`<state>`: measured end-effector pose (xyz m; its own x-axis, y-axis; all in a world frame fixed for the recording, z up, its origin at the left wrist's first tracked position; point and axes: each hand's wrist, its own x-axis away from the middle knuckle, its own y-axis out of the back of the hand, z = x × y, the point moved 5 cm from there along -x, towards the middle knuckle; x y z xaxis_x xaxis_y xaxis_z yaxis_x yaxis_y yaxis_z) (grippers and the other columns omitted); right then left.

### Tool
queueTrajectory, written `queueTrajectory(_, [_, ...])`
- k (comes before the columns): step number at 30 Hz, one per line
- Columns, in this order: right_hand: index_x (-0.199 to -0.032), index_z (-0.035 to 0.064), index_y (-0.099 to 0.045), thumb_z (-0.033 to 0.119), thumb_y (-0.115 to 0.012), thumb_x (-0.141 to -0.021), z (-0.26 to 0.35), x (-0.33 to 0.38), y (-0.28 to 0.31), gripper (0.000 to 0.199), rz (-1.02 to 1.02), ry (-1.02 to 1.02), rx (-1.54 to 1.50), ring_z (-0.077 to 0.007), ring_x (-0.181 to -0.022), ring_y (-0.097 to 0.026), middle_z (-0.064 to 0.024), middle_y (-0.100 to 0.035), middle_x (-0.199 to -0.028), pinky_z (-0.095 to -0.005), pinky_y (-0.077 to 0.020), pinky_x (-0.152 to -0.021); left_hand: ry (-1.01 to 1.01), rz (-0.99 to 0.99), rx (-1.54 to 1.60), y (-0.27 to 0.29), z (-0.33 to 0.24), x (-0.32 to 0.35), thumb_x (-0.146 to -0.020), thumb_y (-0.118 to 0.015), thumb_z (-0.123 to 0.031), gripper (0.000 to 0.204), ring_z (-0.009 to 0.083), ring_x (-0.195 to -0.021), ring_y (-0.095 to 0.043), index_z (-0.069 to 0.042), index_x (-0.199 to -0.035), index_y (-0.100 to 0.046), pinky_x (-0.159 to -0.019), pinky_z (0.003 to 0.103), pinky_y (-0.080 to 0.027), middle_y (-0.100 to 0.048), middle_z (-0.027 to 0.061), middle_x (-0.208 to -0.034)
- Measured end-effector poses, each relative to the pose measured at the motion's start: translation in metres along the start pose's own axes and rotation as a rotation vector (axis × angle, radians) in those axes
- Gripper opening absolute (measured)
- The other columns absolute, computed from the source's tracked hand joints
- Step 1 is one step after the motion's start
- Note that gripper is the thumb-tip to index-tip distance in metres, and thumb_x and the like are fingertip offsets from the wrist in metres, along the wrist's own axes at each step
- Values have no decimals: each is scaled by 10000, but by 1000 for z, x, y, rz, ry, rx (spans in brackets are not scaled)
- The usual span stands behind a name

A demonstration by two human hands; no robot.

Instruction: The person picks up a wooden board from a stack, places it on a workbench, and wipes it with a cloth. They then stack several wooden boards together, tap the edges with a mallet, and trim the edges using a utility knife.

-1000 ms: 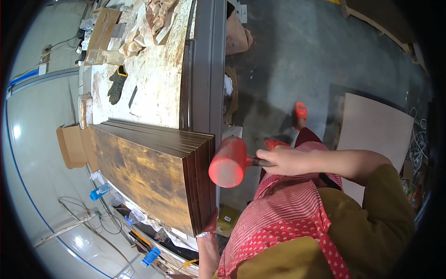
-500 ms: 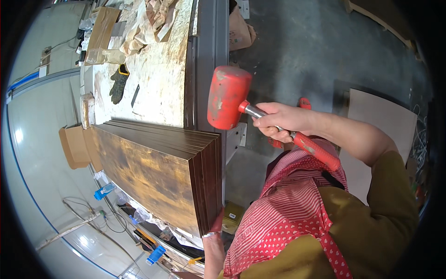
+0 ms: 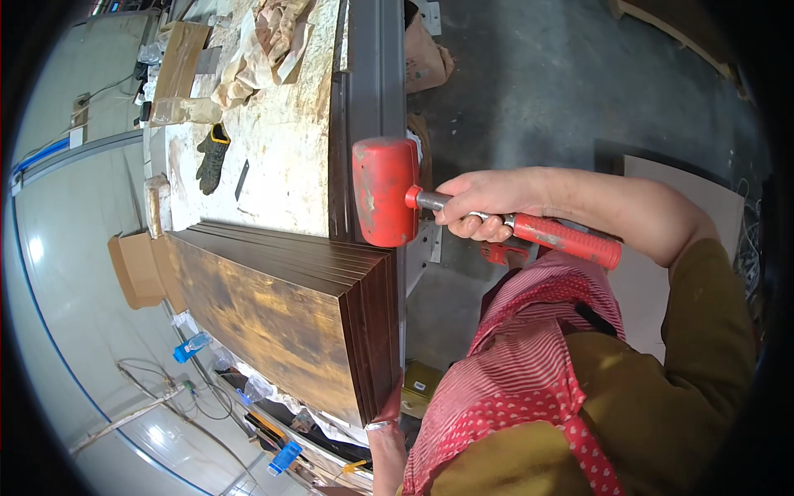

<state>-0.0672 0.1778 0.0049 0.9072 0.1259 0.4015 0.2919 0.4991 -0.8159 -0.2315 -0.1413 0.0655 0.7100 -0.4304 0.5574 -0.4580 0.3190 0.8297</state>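
Surface (image 3: pixel 285 165) bears stack (image 3: pixel 265 310) | right hand (image 3: pixel 488 202) grips mallet (image 3: pixel 387 192), swung closer since last frame; I judge it nearly aligned | left hand (image 3: pixel 391 403) at stack's corner, grasp: can't tell

Past second | red mallet (image 3: pixel 386 194): turned side-on | right hand (image 3: pixel 486 203): higher in view

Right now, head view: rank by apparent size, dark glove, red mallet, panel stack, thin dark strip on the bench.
1. Panel stack
2. Red mallet
3. Dark glove
4. Thin dark strip

Apparent size only; nearness to the camera may inflate the mallet.
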Motion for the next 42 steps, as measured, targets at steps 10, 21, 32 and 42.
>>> queueTrajectory(10, [-842,107,-370,127,-478,-896,13,7,-24,122,95,-50,50,-10,-446,-338,46,-390,-619,-186,-292,-351,229,-51,655,-2,32,8,-827,-559,-478,659,295,-1209,-463,-108,-1350,-403,-1021,433,-368,-467,109,-1340])
queueTrajectory(21, [-860,107,-397,138,-504,-895,13,2,-16,117,61,-39,15,-3,-418,-338,54,-389,-586,-172,-278,-331,308,-163,1818,4,45,4,-851,-492,-518,632,294,-1190,-478,-136,-1347,-410,-1003,462,-379,-481,93,-1329])
queueTrajectory(32, [-860,105,-398,165,-496,-906,24,10,-44,123,88,-9,50,-4,-416,-351,54,-394,-607,-179,-288,-329,287,-104,1983,7,46,-1,-890,-361,-580,606,283,-1141,-520,-172,-1333,-429,-959,488,-414,-518,53,-1294])
queueTrajectory(42, [-893,104,-380,164,-497,-885,30,18,-50,132,93,-27,137,-16,-455,-354,42,-402,-625,-187,-319,-353,360,-165,1994,5,51,3,-894,-392,-551,581,286,-1133,-524,-166,-1328,-427,-948,483,-425,-518,56,-1290])
